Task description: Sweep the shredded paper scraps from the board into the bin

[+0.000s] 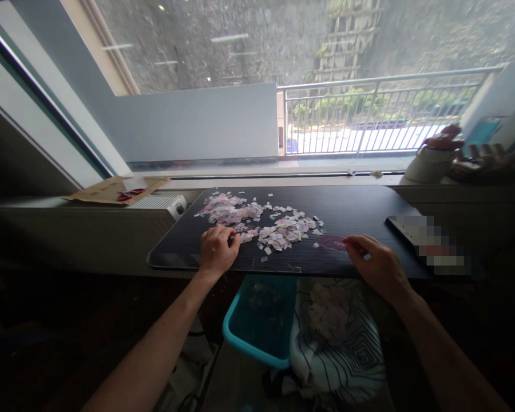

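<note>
Paper bits (pixel 286 230) littered the surface (pixel 347 206) above a blue bin (pixel 257 353); the right grip (pixel 376 262) pinched pink plastic (pixel 331 244), the left grip (pixel 218 249) was unclear.

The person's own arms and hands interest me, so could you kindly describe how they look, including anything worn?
The left hand and right hand wear no gloves. The left forearm and right forearm taper to bare wrists, with no sleeve, watch or cable in view. I see no markings.
</note>
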Motion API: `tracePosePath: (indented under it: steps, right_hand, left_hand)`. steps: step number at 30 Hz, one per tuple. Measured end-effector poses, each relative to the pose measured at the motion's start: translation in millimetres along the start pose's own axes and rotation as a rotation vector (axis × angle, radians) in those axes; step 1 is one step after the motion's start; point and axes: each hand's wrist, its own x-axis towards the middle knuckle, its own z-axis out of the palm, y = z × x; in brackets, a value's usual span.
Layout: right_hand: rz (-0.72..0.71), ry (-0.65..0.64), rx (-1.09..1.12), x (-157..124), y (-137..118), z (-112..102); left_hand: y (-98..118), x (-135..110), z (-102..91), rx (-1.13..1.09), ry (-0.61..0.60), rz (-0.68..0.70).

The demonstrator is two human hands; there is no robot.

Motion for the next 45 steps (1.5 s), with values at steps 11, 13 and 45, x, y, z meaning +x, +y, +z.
tracePosePath:
  steps: [11, 13, 45]
  right_hand:
    - [-0.099, -0.072, 0.113, -5, -31, 11]
    - [-0.072, -0.042, 0.105, -3, -28, 12]
    - [-0.060, -0.026, -0.045, -13, -58, 19]
  left_hand:
    - [2, 0, -1.4, -0.009, -0.007, -0.016]
    - [2, 0, -2.2, -0.011, -0.009, -0.019]
    - [3, -2, -2.5, -0.049, -0.019, -0.038]
